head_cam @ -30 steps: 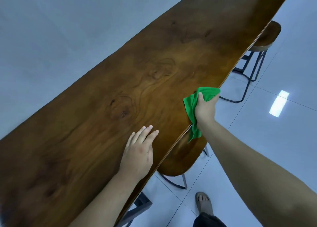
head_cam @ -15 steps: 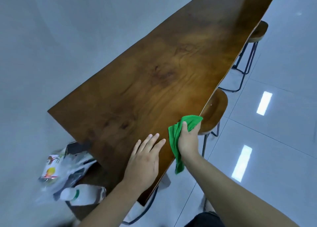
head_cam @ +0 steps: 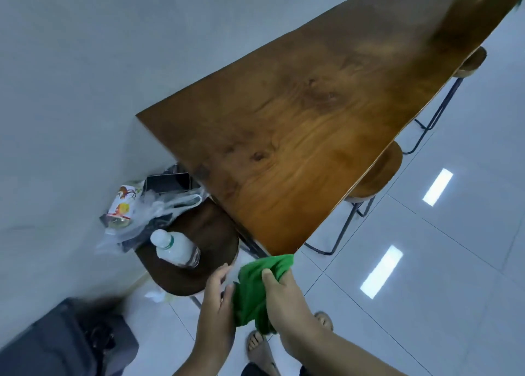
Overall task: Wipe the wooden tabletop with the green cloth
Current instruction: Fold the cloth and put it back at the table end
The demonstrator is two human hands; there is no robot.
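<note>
The long wooden tabletop [head_cam: 312,137] runs from the near corner up to the top right, against a grey wall. The green cloth [head_cam: 255,287] hangs bunched just off the table's near corner, in the air above the floor. My right hand [head_cam: 284,299] grips the cloth from the right with the thumb over it. My left hand [head_cam: 217,299] is at the cloth's left edge, fingers touching it. Neither hand touches the tabletop.
A dark round stool [head_cam: 199,250] at the table's near end carries a plastic bottle [head_cam: 174,249], a clear plastic bag [head_cam: 147,213] and a printed packet [head_cam: 120,205]. Two more stools [head_cam: 380,174] [head_cam: 471,61] stand along the right edge. A dark bag [head_cam: 68,341] lies bottom left. White tiled floor spreads right.
Both hands have come off the tabletop toward me, past its near corner. The cloth has left the table edge, and my left hand has moved from flat on the wood to the cloth.
</note>
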